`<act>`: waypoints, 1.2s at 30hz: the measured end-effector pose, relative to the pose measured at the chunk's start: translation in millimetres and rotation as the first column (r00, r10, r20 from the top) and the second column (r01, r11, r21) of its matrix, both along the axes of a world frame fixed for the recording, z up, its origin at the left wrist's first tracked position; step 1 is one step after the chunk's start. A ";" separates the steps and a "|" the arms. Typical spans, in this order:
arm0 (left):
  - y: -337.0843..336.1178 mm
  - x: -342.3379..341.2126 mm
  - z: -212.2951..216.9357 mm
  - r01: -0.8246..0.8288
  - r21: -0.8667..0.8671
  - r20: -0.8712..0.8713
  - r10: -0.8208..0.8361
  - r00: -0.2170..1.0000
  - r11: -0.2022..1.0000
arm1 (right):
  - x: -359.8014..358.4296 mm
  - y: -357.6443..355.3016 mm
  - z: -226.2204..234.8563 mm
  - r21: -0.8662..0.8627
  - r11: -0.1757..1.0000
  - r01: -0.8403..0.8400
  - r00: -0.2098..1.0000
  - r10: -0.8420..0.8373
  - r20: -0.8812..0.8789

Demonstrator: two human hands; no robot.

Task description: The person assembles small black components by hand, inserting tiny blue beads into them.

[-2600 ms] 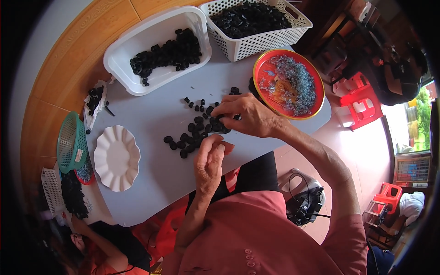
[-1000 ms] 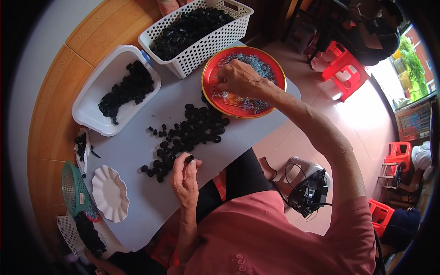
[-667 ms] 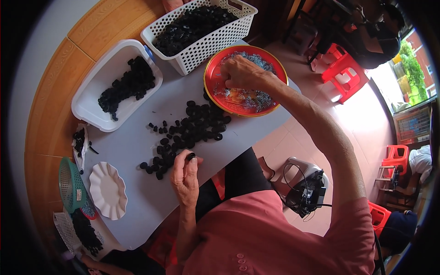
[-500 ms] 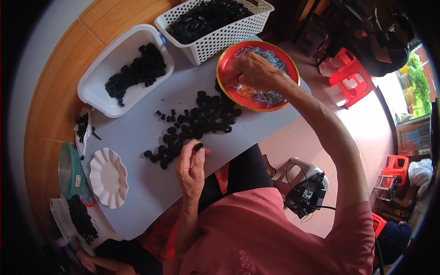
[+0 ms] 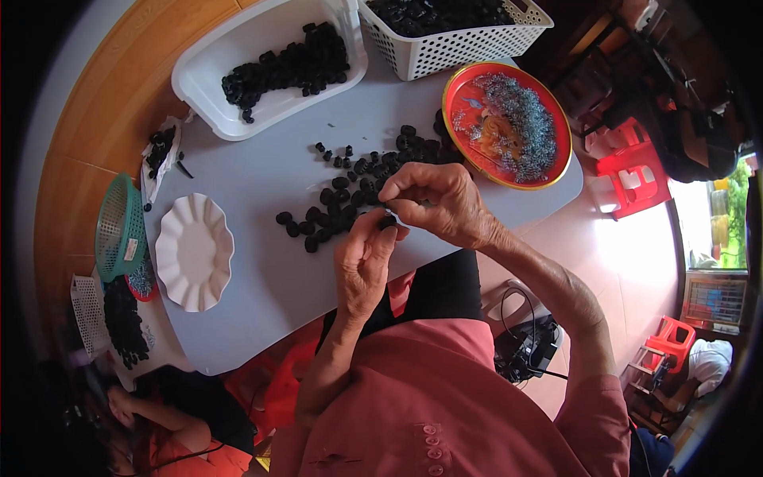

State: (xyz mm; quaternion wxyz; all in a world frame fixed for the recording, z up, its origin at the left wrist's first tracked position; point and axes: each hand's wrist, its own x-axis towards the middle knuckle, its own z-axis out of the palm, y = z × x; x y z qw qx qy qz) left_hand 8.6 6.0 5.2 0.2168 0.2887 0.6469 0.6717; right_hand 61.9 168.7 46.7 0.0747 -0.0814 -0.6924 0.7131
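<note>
Now I see the right hand (image 5: pixel 447 208), its grip unclear, returned from the round red tray (image 5: pixel 458 107) to the black piece (image 5: pixel 386 222) pinched by the left hand (image 5: pixel 364 272): two-handed work.

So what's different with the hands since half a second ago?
The right hand has left the red tray, moving leftward and toward the person, up to the left hand; whether it holds anything is unclear. The left hand still pinches a black piece. The red tray and white scalloped plate stayed put; the camera view shifted.
</note>
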 end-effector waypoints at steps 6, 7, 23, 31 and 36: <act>0.2 -1.3 -5.0 0.002 0.088 0.019 -0.004 1.000 0.996 | 2.0 -6.6 -10.2 0.115 0.993 0.038 0.997 -0.031 -0.067; -0.9 -1.3 -6.6 -0.004 0.063 0.020 0.003 1.000 0.998 | 2.3 -6.7 -11.2 0.158 0.986 0.052 0.994 -0.035 -0.108; -3.0 -3.4 -8.4 -0.019 0.016 -0.076 0.020 0.997 1.000 | 0.9 -11.9 -11.4 0.382 0.918 0.101 0.966 0.002 -0.260; -4.6 -4.7 -3.1 -0.051 0.067 -0.005 0.051 0.999 0.996 | -3.2 -14.8 -15.0 0.372 0.924 0.089 0.970 0.005 -0.244; -15.2 -1.5 -3.7 -0.016 0.165 0.147 -0.008 0.989 0.986 | -22.7 -4.3 -3.1 0.459 0.888 0.007 0.981 0.083 -0.176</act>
